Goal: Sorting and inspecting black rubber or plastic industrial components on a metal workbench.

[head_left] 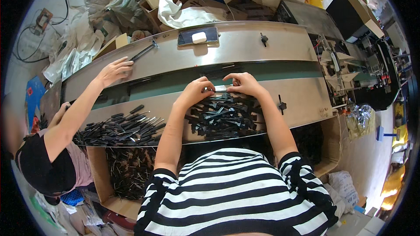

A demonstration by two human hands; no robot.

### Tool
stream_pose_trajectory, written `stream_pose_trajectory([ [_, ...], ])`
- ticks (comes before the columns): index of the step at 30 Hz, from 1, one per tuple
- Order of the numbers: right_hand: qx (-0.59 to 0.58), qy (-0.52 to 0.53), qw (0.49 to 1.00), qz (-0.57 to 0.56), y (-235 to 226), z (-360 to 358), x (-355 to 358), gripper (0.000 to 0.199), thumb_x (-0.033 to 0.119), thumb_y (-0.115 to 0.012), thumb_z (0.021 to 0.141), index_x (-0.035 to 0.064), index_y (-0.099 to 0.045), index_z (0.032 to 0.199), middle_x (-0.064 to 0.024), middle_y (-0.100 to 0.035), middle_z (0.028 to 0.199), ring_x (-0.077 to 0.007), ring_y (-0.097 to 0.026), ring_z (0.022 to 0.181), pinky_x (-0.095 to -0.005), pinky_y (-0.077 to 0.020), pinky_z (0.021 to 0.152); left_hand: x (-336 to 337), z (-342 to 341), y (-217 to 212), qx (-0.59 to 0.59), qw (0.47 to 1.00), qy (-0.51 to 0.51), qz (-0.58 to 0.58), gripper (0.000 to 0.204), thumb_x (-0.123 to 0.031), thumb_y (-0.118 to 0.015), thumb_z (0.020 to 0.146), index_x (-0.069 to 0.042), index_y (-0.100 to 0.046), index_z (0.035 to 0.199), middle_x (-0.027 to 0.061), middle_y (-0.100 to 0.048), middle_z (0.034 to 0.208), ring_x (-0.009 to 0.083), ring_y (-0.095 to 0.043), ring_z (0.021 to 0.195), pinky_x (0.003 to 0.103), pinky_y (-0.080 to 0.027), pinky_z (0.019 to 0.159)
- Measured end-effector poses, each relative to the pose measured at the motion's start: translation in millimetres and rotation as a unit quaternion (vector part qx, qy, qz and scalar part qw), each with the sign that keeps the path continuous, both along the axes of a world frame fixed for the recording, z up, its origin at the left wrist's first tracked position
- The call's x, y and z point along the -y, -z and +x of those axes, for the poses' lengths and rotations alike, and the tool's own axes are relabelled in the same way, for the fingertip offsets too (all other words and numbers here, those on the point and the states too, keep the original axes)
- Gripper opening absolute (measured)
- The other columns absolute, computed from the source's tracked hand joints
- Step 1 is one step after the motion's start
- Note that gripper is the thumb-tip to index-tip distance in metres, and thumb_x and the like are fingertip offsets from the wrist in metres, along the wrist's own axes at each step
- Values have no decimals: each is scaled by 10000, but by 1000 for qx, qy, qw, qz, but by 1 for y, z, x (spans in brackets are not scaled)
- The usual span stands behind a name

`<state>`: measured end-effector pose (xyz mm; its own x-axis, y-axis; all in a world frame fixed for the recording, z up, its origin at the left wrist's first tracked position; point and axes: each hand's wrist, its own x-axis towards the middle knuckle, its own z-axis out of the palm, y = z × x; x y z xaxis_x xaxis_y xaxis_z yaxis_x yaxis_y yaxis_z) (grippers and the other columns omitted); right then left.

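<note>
My left hand (pixel 197 91) and my right hand (pixel 246 84) meet at the front edge of a dark green conveyor belt, fingers pinched together. Between their fingertips is a small flat piece with a pale, shiny middle (pixel 220 88); its exact kind is too small to tell. Just below both hands lies a heap of black flat parts (pixel 225 118), some with glossy faces. Left of my left forearm, a pile of black-handled tools with thin metal shafts (pixel 122 129) covers the near metal ledge.
At the left a co-worker's hand (pixel 114 72) is by a dark rod-like tool (pixel 144 51). A phone with a white case (pixel 199 37) lies on the far ledge. Cardboard boxes (pixel 99 179) of parts stand below the ledge. Machinery (pixel 345 70) stands at the belt's right end.
</note>
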<state>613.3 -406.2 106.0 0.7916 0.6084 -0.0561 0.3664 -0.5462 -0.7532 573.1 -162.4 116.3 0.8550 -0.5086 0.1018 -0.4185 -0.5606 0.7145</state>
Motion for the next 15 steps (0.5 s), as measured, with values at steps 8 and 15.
stream_pose_trajectory([
  [8, 38, 3, 998, 53, -2, -5, -2, 331, 310, -781, 691, 195, -706, 992, -43, -570, 652, -182, -542, 588, -320, -443, 580, -5, -1, 2, 33, 999, 0, 10, 118, -70, -666, 796, -14, -608, 883, 96, -548, 910, 255, -586, 845, 341, -475, 735],
  [15, -3, -5, 999, 38, 0, -2, 1, 711, 237, -806, 641, 256, -521, 1293, -20, -525, 629, -159, -554, 585, -309, -455, 592, -29, 7, 2, 92, 988, -102, 68, 132, -81, -657, 780, -35, -604, 892, 124, -554, 943, 319, -556, 948, 390, -464, 826],
])
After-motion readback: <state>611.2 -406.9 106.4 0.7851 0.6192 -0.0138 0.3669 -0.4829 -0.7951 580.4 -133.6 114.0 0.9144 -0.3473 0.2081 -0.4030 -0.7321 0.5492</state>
